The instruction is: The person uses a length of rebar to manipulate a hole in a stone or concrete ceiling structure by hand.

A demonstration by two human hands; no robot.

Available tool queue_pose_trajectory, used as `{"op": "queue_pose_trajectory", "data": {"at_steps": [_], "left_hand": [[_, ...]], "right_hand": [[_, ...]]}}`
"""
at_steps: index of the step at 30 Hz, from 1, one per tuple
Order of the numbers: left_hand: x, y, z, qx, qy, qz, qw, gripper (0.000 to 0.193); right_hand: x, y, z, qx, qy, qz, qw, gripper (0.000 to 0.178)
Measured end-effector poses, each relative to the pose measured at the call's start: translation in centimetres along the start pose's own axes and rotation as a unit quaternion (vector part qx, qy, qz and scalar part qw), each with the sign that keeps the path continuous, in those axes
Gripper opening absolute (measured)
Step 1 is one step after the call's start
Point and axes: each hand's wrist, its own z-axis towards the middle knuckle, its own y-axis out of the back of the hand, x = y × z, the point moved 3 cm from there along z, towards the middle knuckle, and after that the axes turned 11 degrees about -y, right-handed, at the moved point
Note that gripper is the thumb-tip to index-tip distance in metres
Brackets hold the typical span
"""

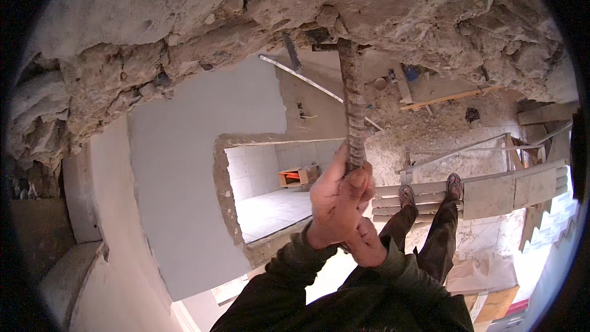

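Head view: seen clamped together around a long brown spiral-ridged shaft [352, 98], left hand [337, 200] higher, right hand [369, 243] just below and against it, with much of the lower grip hidden. Shaft pointing away from the body, with a dark flat crosspiece [326, 47] at its far end, close to the broken lip of rough grey-brown masonry [399, 12]. Cannot tell touching from a narrow gap.

Step in hand, as judged: two-handed control of the shaft at the masonry edge. Keep both hands firmly wrapped, wrists in line; sight along the ridges to place the crosspiece squarely. Use short, controlled strokes; avoid prying sideways, for risk of twisting in the palms. Keep face clear of loose fragments.

Footing: sandalled feet [406, 195] on narrow pale grey planks [436, 189]. Keep weight shared between both; avoid overreaching. Mind the smooth grey plastered wall [196, 117] alongside.
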Motion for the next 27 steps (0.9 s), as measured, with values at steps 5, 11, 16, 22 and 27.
{"op": "queue_pose_trajectory", "data": {"at_steps": [5,11,16,22,27], "left_hand": [[-1.3,3.2,0.9,0.053,0.010,0.075,0.996,0.051],[-1.8,5.1,2.5,0.139,0.010,0.116,0.984,0.049],[-2.1,6.2,3.1,0.139,0.000,0.169,0.976,0.055],[-2.8,7.5,4.8,0.215,-0.035,0.220,0.951,0.056],[-3.3,8.4,5.7,0.240,-0.039,0.262,0.934,0.050]], "right_hand": [[-0.9,-2.3,3.7,0.001,0.057,-0.057,0.997,0.028],[-2.0,-3.0,6.3,0.023,0.032,-0.105,0.994,0.027],[1.0,-4.3,8.3,-0.008,0.244,-0.269,0.932,0.028],[0.6,-4.9,10.4,0.014,0.174,-0.289,0.941,0.027],[-0.8,-5.8,11.6,-0.024,0.174,-0.247,0.953,0.026]]}}
